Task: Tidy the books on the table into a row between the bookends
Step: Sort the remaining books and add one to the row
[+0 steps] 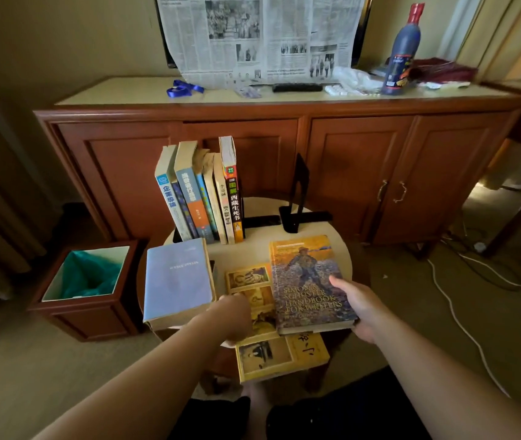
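— What do your hands have?

— My right hand point(360, 308) grips the handbook point(311, 284) at its near right corner, thumb lying on the cover, the other fingers curled under the edge. My left hand point(237, 315) is down on the yellow book point(271, 354), knuckles up; its fingers are hidden from me, so I cannot tell whether they grip or only press.

— Where do the loose books lie?

— All on the round table point(246, 252). The handbook lies flat over the yellow book's right part. The yellow book sticks out past the table's near edge. The blue book point(178, 277) lies flat at the left, just beside my left hand.

— And the row?

— The row point(202, 198) stands at the back left of the table, spines toward me, leaning left. The black bookend point(298, 198) stands upright to its right, apart from the last book, a gap between them. Only a dark bit of another bookend shows at the row's left foot.

— Around the table?

— A bin point(90, 287) with a green liner on the floor at the left, a wooden cabinet point(357, 173) behind, a dark bottle point(400, 55) on top.
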{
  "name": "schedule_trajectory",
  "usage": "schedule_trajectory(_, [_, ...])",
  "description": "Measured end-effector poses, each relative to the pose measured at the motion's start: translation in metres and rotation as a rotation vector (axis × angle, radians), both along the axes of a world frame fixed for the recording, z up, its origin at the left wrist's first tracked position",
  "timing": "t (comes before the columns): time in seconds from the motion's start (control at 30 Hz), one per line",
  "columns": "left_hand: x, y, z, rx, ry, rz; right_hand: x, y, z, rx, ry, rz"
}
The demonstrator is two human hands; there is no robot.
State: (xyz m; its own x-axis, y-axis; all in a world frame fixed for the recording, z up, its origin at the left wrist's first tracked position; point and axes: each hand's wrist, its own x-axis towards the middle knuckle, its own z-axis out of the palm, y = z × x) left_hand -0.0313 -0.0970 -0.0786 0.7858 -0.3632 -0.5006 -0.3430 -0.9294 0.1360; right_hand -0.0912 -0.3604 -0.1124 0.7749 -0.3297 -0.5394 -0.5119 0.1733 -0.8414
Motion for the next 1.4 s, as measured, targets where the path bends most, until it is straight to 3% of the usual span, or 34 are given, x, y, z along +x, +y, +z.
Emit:
schedule_trajectory(0.07, [-0.001, 0.0, -0.006, -0.082, -0.008, 0.048, -0.005, 0.006, 0.018, -0.085, -0.026, 0.038])
schedule_trajectory(0.17, [0.001, -0.005, -0.018, -0.379, 0.006, 0.25, -0.002, -0.002, 0.02, -0.202, -0.049, 0.052])
schedule_trajectory(0.27, [-0.001, -0.018, -0.024, -0.698, 0.116, 0.526, -0.002, -0.009, 0.019, -0.329, -0.037, 0.124])
schedule_trajectory(0.4, [-0.001, -0.026, -0.026, -0.943, 0.261, 0.708, 0.002, -0.013, 0.012, -0.538, -0.008, 0.284])
schedule_trajectory(0.5, [0.002, -0.016, -0.025, -0.951, 0.243, 0.7, 0.011, -0.011, 0.011, -0.641, 0.019, 0.326])
schedule_trajectory(0.6, [0.0, -0.002, -0.013, -0.895, 0.051, 0.506, 0.025, -0.004, 0.017, -0.795, 0.08, 0.333])
schedule_trajectory(0.67, [0.004, 0.011, -0.001, -0.878, -0.098, 0.419, 0.033, 0.008, 0.027, -1.015, 0.094, 0.295])
schedule_trajectory(0.77, [0.022, 0.038, 0.015, -0.798, -0.383, 0.4, 0.042, 0.038, 0.034, -1.36, -0.019, 0.274])
schedule_trajectory(0.83, [0.039, 0.063, 0.017, -0.623, -0.499, 0.451, 0.047, 0.059, 0.033, -1.463, -0.108, 0.312])
schedule_trajectory(0.9, [0.05, 0.091, 0.014, -0.342, -0.476, 0.587, 0.053, 0.077, 0.03, -1.431, -0.161, 0.378])
schedule_trajectory(0.97, [0.054, 0.111, 0.011, -0.232, -0.355, 0.716, 0.058, 0.093, 0.024, -1.372, -0.187, 0.46])
schedule_trajectory(1.07, [0.061, 0.124, 0.002, -0.335, -0.182, 0.805, 0.06, 0.11, 0.017, -1.346, -0.247, 0.5])
schedule_trajectory(1.17, [0.069, 0.128, -0.004, -0.375, -0.167, 0.828, 0.062, 0.127, 0.019, -1.266, -0.332, 0.56])
schedule_trajectory(1.3, [0.066, 0.119, -0.003, -0.531, -0.114, 0.876, 0.064, 0.165, 0.031, -0.802, -0.241, 0.698])
schedule_trajectory(1.4, [0.057, 0.109, -0.005, -0.591, -0.115, 0.864, 0.074, 0.188, 0.028, -0.503, -0.066, 0.631])
